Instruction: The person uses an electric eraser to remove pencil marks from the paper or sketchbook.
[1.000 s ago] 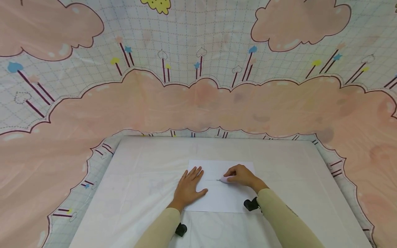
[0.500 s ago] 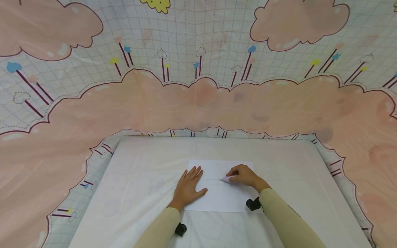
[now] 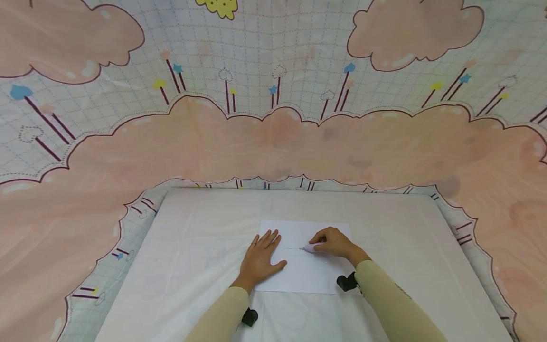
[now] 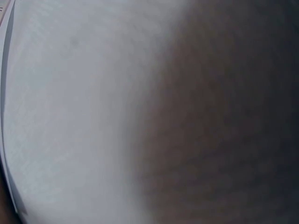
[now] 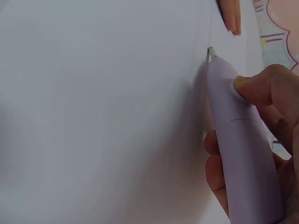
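A lilac pen-shaped tool [image 5: 238, 140] is gripped by the right hand [image 3: 335, 242] — its fingers [image 5: 259, 84] are curled round the barrel, and its fine tip is set down on the white sheet of paper [image 3: 305, 273]. The sheet lies near the middle of the table [image 3: 192, 247], closer to its near edge. The left hand [image 3: 258, 259] is laid flat on the sheet's left edge, fingers straight and spread, grasping nothing — only pressing. The left wrist view is blurred. A cloud-patterned cloth [image 3: 273, 137] is hung behind the table's far edge.
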The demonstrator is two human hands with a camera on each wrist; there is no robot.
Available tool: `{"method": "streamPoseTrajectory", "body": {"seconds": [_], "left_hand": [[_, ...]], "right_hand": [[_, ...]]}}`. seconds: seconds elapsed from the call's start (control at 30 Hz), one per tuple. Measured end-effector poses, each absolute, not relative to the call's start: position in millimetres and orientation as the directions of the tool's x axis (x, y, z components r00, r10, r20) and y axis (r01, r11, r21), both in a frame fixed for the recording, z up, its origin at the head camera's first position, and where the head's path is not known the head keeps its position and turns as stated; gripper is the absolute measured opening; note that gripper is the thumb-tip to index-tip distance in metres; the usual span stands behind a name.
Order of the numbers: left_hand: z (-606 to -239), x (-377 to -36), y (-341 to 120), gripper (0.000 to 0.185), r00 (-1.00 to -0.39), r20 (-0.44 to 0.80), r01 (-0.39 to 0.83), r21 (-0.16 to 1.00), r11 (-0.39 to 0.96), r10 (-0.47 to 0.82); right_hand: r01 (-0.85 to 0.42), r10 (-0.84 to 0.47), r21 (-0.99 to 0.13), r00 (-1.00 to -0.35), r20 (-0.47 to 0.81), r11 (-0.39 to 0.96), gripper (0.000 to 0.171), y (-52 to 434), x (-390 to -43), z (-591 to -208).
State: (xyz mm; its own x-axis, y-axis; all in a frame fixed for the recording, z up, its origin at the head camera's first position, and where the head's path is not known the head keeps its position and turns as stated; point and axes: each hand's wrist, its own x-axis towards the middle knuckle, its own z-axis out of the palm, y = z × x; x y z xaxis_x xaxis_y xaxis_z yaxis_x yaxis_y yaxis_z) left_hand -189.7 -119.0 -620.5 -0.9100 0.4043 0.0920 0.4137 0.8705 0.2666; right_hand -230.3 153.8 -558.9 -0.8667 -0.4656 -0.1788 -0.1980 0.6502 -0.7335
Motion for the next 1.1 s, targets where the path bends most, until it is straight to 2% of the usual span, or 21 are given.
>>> {"method": "streamPoseTrajectory", "body": {"seconds": [0.53, 1.1], "left_hand": [[-619, -190, -119, 0.08, -0.907, 0.094, 0.419, 0.287, 0.861, 0.41], [-619, -189, -119, 0.077, -0.909, 0.115, 0.417, 0.282, 0.864, 0.401]], "right_hand": [[-0.168, -0.433, -0.718, -0.879, -0.202, 0.676, 0.014, 167, -229, -553], [-0.188, -0.457, -0.73, -0.87, -0.188, 0.658, 0.013, 158, -230, -554]]}}
